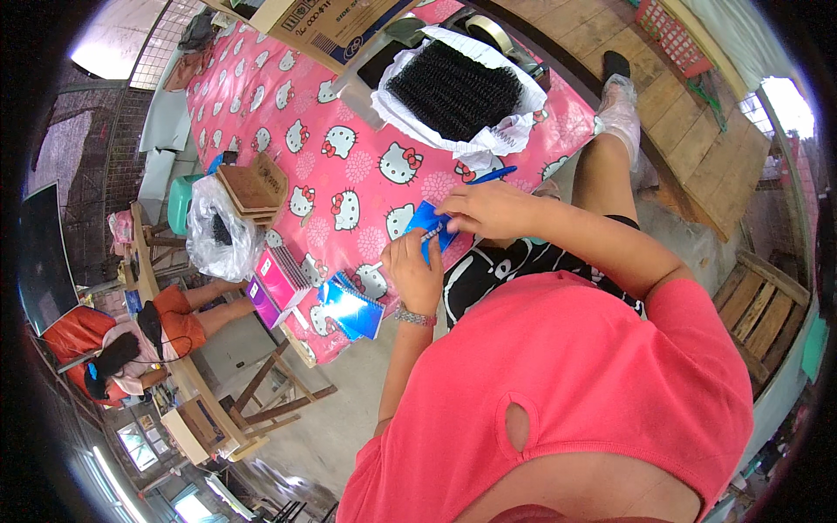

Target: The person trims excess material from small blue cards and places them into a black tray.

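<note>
A small blue notebook (426,216) lies between my hands at the near edge of the table, with a dark spiral coil (433,231) along its side. My left hand (413,268), a band on its wrist, grips the notebook's near left part with bent fingers. Closed at the notebook's right edge by the coil is my right hand (486,210); its fingertips are partly hidden. Just beyond it rests a blue pen-like tool (493,175). Left of my left hand sit a pile of blue spiral notebooks (351,307) and a stack of purple and pink notebooks (279,283).
Black spiral coils (453,87) are heaped on white paper in a bin, near a tape roll (490,35) and a cardboard box (323,30). A plastic bag (221,228) and brown boards (251,192) lie on the pink tablecloth (362,166). Another person (122,357) sits far left.
</note>
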